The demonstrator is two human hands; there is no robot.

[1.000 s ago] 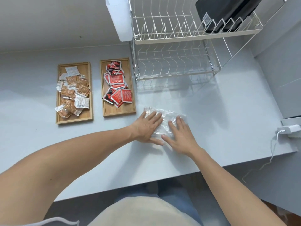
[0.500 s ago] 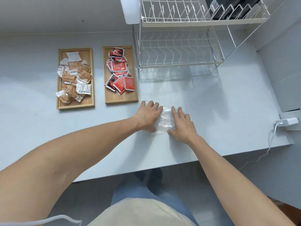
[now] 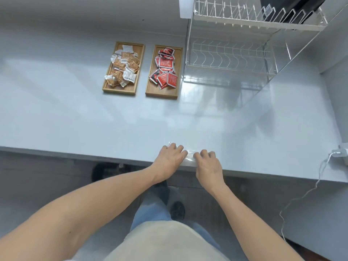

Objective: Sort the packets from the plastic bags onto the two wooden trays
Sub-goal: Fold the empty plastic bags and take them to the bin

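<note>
Two wooden trays stand side by side at the back of the white counter. The left tray (image 3: 138, 69) holds several brown and white packets (image 3: 123, 69). The right tray (image 3: 151, 87) holds several red packets (image 3: 165, 72). A clear plastic bag (image 3: 190, 157) lies flat at the counter's front edge. My left hand (image 3: 170, 159) and my right hand (image 3: 208, 163) both press down on it with curled fingers, one at each end. Most of the bag is hidden under my hands.
A white wire dish rack (image 3: 235, 53) stands at the back right, with a black object (image 3: 290, 8) on its upper shelf. A white charger and cable (image 3: 337, 153) sit at the counter's right edge. The counter's front edge (image 3: 94, 157) runs just under my hands.
Both hands slid the plastic bag from the middle of the counter back to its front edge. The view pulled back, so the trays now look farther away.
</note>
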